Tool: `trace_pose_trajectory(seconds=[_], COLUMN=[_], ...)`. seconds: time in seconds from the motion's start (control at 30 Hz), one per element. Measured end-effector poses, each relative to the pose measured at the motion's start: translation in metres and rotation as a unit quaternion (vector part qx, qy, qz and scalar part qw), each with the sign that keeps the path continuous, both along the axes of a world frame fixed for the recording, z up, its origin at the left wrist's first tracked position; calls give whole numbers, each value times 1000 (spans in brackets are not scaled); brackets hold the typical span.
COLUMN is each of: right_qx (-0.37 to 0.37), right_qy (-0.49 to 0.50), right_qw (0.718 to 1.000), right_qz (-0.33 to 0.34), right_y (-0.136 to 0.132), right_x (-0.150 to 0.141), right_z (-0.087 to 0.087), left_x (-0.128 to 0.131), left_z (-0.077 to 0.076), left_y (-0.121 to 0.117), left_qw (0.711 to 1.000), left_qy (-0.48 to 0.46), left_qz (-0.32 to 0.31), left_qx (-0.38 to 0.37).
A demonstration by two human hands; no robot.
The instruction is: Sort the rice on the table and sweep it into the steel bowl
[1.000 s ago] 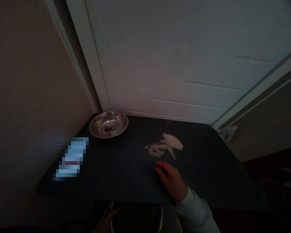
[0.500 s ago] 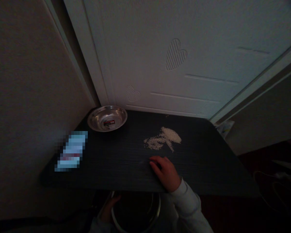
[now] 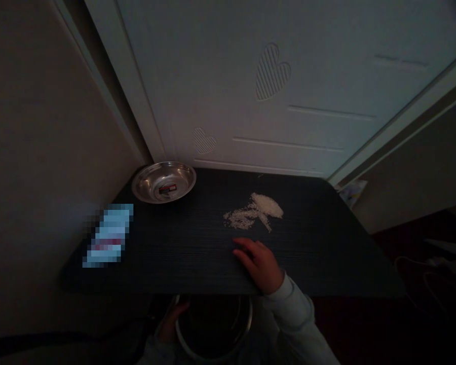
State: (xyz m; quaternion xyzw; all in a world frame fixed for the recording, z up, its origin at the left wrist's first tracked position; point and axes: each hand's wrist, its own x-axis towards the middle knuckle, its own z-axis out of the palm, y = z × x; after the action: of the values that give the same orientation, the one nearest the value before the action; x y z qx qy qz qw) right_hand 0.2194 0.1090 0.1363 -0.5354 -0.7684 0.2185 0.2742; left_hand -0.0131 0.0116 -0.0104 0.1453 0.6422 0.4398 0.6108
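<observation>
White grains that look like rice (image 3: pixel 268 205) lie on the dark table (image 3: pixel 175 268), heaped on the right and spread thinly on the left. My right hand (image 3: pixel 259 263) rests by the table's front side, just short of the grains. Its fingers are curved, with thumb and forefinger apart and nothing visible between them. Below the front edge, my left hand (image 3: pixel 172 322) grips the left side of a round container (image 3: pixel 250 324) with a pale rim. The container's inside is too dark to make out, and the table edge hides its far part.
A shiny metal bowl (image 3: pixel 142 187) with a label inside stands at the back left. In front of it lies a blurred-out pale blue object (image 3: pixel 108 235). A white panel (image 3: pixel 213 66) with heart patterns rises behind the table, and a wall (image 3: pixel 41 177) borders the left.
The view has tilted slightly, so the scene sits a little higher. My right hand's thumb and forefinger look slightly farther apart. The grains and my left hand's grip look unchanged.
</observation>
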Motion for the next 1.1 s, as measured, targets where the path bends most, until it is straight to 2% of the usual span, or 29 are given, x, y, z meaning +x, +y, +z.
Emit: trace_pose_trajectory(seconds=[0.07, 0.23, 0.3, 0.37, 0.53, 0.6, 0.8, 0.97, 1.1], right_qx=[1, -7, -20, -28, -17, -9, 2, -5, -12], right_qy=[22, 91, 113, 123, 92, 68, 29, 15, 13], right_qw=[1000, 996, 993, 992, 996, 997, 997, 994, 992], right_qz=[5, 1, -2, -5, 9, 27, 69, 105, 125], right_y=[-1, -4, -5, -5, -3, -3, -3, -10, -17], right_x=[1, 3, 4, 4, 3, 3, 0, -2, -3], right_z=[-1, -3, -3, -3, -2, 0, 3, 4, 4], left_x=[0, 14, 19, 20, 10, 8, 17, 18, 20], left_z=[3, 38, 46, 45, 21, 17, 26, 32, 49], left_y=[1, 10, 12, 13, 9, 7, 10, 11, 13], left_qw=[1000, 997, 996, 997, 999, 1000, 999, 999, 998], left_qy=[0, -63, -79, -73, -14, -10, -38, -31, -32], left_qz=[-4, -31, -25, -13, -3, -1, 23, 15, -15], left_qx=[-2, -36, -38, -20, -40, -28, 14, -38, -52])
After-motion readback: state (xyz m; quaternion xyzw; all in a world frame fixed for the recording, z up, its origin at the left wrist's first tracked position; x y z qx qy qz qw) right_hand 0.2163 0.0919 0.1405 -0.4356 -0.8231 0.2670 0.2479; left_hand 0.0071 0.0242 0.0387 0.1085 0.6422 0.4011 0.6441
